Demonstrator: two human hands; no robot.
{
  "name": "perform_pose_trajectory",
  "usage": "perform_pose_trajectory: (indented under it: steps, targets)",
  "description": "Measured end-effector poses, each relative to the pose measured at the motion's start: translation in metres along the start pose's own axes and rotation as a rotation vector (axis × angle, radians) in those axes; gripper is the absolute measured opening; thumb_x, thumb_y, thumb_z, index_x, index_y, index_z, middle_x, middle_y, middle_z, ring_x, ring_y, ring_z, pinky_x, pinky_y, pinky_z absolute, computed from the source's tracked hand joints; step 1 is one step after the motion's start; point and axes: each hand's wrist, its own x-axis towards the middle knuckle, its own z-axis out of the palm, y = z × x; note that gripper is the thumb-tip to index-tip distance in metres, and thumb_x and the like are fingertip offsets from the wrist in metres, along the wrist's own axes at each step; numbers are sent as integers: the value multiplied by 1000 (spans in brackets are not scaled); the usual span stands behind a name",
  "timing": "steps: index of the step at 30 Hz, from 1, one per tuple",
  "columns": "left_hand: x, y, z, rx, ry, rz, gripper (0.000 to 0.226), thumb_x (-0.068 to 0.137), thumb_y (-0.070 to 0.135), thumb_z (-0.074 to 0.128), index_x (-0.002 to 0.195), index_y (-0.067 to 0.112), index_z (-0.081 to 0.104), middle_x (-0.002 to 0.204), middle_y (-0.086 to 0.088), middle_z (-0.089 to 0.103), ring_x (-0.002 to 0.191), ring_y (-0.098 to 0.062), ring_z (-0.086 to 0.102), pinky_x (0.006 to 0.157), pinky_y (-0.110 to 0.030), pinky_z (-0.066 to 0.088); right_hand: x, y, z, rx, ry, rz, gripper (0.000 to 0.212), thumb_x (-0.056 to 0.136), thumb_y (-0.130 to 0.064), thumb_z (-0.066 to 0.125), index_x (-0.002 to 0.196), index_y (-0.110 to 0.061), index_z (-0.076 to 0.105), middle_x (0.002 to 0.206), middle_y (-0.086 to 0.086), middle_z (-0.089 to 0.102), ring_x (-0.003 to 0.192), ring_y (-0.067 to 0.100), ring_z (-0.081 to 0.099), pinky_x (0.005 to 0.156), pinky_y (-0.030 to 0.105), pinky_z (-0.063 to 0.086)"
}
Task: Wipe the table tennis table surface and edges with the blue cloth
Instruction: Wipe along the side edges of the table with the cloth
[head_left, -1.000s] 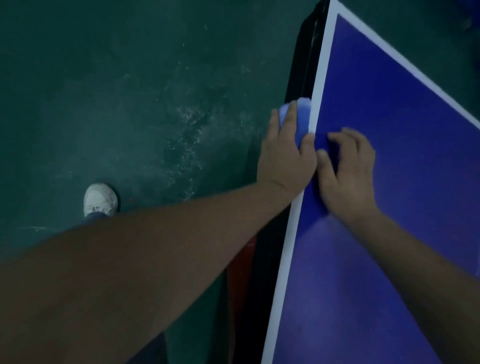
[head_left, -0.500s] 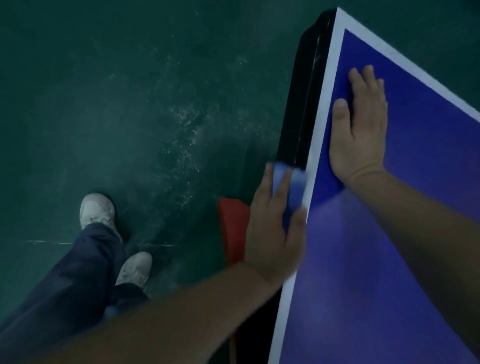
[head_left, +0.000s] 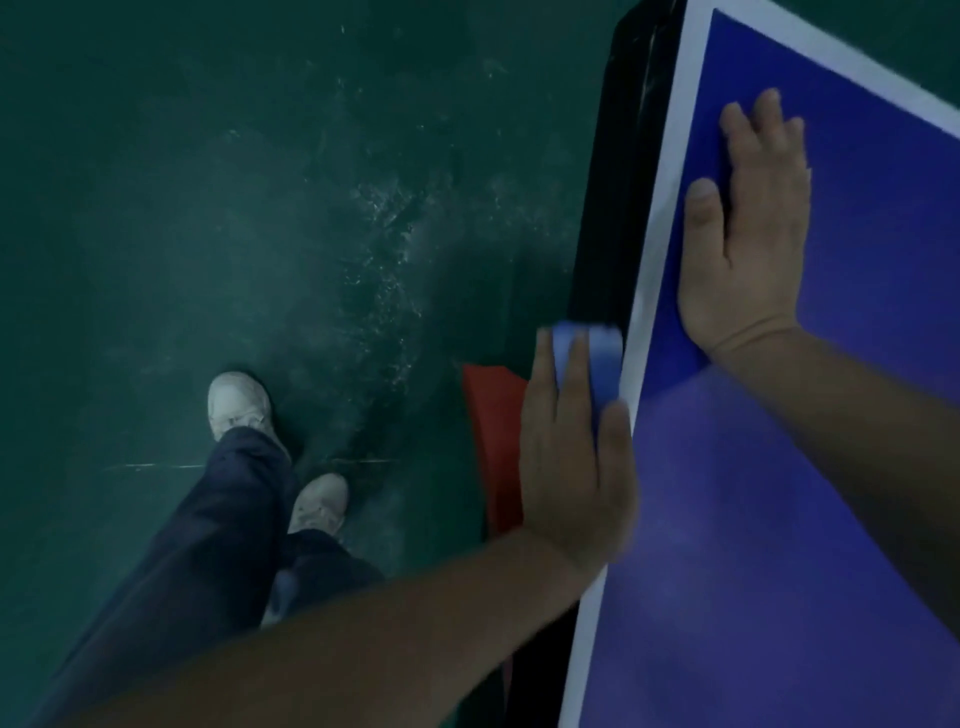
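While two white shoes and dark trouser legs stand on the green floor at the left, the work sits at the right. Between them a red object shows under the table, near its side; what it is I cannot tell.

Next comes the left hand, pressed against the table's black side edge with straight fingers over the cloth, its thumb hooked at the white border line. So the cloth is sandwiched between fingers and edge, only its top end showing. Whether the fingers pinch it or merely press it flat is hard to say.

Further right, the right hand lies flat and spread on the blue top, palm down, holding nothing, apparently as a brace.

My judgement is that this is the edge-wiping step. The risk lies in the grip: held mostly by pressure, the cloth could bunch or slip from under the fingers and drop to the floor if the hand slides fast. It could also ride off the narrow edge, leaving strips unwiped. The feet stand close together, so a step along the table could trip.
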Motion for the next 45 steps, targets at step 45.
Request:
perform_pose_trajectory:
  steps: [45]
  targets:
    - [141,51,-2,-68,104,2,53,102,44,31,152,30,41,153,2,38,136,-16,38,115,-44,35,63,-9,1,75,23,40,56,100,-36,37,148,-8,43,161,14,28,151,32,20,121,53,19]
